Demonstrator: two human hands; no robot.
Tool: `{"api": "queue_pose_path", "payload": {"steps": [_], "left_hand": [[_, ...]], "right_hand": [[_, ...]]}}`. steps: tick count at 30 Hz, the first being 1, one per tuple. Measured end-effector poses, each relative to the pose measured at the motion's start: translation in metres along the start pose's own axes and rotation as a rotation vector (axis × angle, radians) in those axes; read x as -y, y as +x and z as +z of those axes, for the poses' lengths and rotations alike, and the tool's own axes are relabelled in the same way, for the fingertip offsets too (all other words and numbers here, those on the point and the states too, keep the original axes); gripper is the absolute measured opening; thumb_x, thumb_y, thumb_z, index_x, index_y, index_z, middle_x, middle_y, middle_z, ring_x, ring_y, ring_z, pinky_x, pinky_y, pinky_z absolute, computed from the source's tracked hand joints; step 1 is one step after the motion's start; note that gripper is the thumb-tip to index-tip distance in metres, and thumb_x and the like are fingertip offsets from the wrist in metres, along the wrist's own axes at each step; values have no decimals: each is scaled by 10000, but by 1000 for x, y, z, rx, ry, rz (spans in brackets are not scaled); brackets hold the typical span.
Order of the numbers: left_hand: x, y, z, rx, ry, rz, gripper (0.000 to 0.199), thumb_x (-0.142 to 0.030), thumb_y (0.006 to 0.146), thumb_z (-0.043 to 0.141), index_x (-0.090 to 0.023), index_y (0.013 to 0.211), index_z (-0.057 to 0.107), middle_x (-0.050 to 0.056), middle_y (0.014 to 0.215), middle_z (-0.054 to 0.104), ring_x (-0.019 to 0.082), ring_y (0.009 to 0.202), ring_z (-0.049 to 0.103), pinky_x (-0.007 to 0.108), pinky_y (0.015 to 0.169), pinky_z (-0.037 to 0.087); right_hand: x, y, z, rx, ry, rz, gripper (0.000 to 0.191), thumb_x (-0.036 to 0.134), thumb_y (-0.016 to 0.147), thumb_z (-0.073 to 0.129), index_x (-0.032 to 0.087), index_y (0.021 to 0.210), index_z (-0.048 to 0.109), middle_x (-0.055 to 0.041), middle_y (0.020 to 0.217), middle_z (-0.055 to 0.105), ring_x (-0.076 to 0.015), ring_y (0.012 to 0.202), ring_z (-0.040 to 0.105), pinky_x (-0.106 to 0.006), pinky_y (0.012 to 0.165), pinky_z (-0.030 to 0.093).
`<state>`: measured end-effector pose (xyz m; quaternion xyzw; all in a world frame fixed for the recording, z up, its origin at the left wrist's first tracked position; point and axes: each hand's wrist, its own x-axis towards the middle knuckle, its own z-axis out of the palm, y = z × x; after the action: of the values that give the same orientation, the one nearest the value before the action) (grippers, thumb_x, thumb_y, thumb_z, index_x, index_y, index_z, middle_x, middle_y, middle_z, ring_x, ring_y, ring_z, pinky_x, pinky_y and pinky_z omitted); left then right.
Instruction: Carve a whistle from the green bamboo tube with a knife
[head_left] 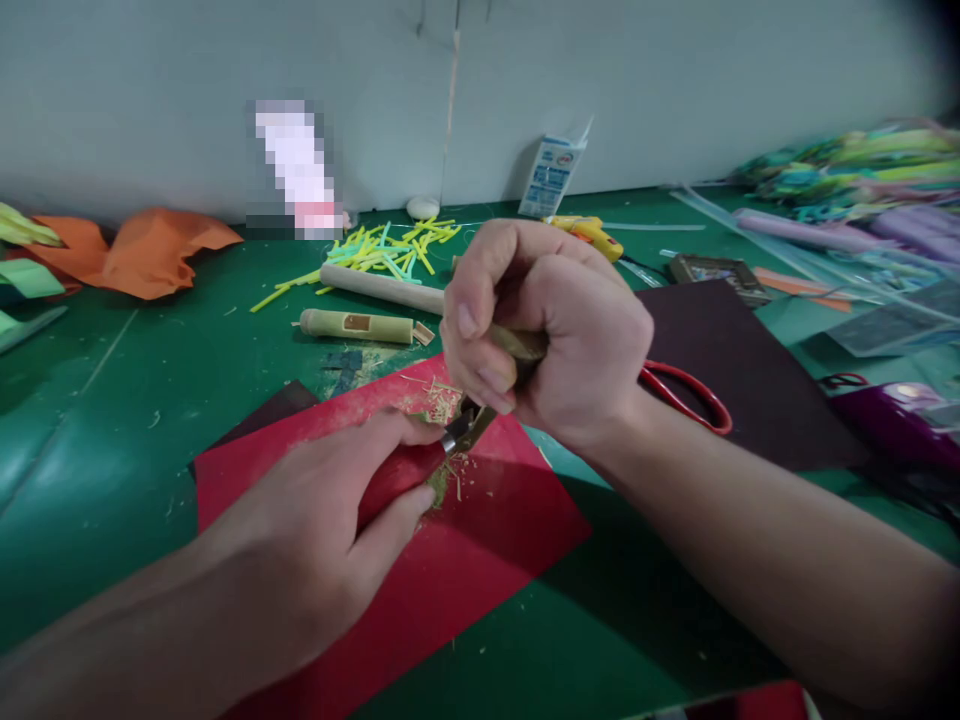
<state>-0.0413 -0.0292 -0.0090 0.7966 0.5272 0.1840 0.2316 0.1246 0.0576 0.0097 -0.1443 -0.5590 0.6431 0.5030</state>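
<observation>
One red-handled carving tool [401, 478] sits in the wrapped fingers of the left hand [315, 510], its metal end meeting an olive-brown piece [525, 345], apparently bamboo, that the right hand [555, 320] clenches in a fist, presumably to steady it. Both are held over a red sheet [525, 530] on the green tabletop [150, 400], likely spread there to catch the pale shavings [444, 402]. A notched bamboo tube [386, 328] lies beyond.

pale grey wall [375, 60] | vertical seam [452, 100] | green tabletop [187, 340] below | dim light
</observation>
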Motion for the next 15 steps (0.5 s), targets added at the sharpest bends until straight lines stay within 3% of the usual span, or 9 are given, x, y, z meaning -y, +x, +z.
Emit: {"api": "queue_pose_path", "payload": {"steps": [5, 11, 15], "left_hand": [[-1, -7, -3, -84, 152, 50, 332, -362, 888, 503, -322, 1217, 519, 0, 1172, 663, 233, 1009, 654, 369, 821, 551], [4, 7, -22, 8, 194, 33, 353, -341, 839, 558, -364, 1190, 537, -28, 1080, 692, 213, 853, 681, 295, 659, 536], [5, 13, -25, 2, 148, 67, 369, -322, 833, 550, -350, 1201, 538, -18, 1131, 678, 219, 919, 671, 288, 705, 534]], "right_hand": [[-3, -2, 1, 24, 53, -37, 229, 71, 721, 373, 208, 576, 486, 47, 457, 453, -89, 311, 348, -236, 337, 262], [2, 0, -11, 81, 12, -3, 203, 100, 698, 391, 221, 603, 523, 49, 418, 418, -104, 324, 354, -232, 358, 304], [7, 8, -23, -20, 130, 77, 173, 101, 637, 397, 223, 559, 493, 46, 387, 330, -105, 376, 341, -213, 415, 341]]}}
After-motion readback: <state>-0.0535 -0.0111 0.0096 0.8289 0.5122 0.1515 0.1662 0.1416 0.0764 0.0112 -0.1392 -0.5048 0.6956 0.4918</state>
